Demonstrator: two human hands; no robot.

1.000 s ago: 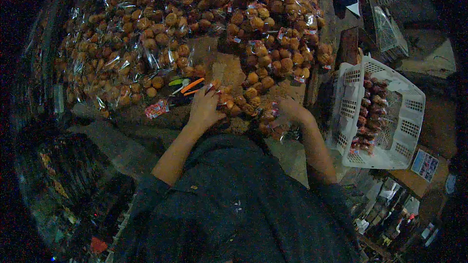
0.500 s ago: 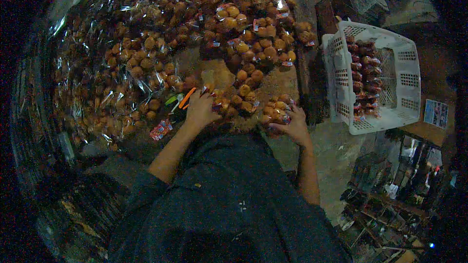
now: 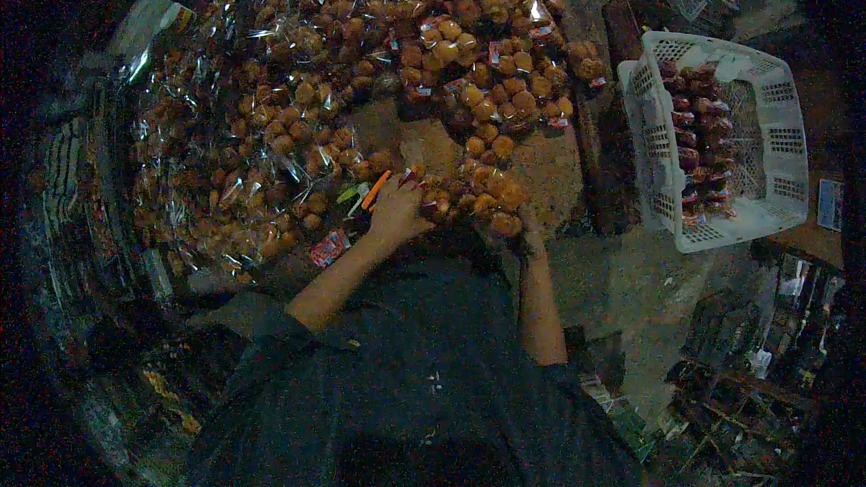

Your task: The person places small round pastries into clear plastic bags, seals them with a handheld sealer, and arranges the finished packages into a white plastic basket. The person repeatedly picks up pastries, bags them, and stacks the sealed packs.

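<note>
Many brown, ball-shaped pieces in clear wrapping (image 3: 298, 117), heaped across a brown table (image 3: 550, 167). Beyond its right edge, a white crate (image 3: 785, 149) with reddish-brown packs (image 3: 699, 144) inside. Near the front, between both hands, a cluster of brown balls (image 3: 492, 194). Left hand (image 3: 397, 215) at the cluster's left end, right hand (image 3: 532, 233) against its near right side; fingers partly hidden, cannot tell whether clamped or loose. Farther left, a red-and-white packet (image 3: 330, 248); beside the left fingers, a slim orange tool (image 3: 376, 189).
</note>
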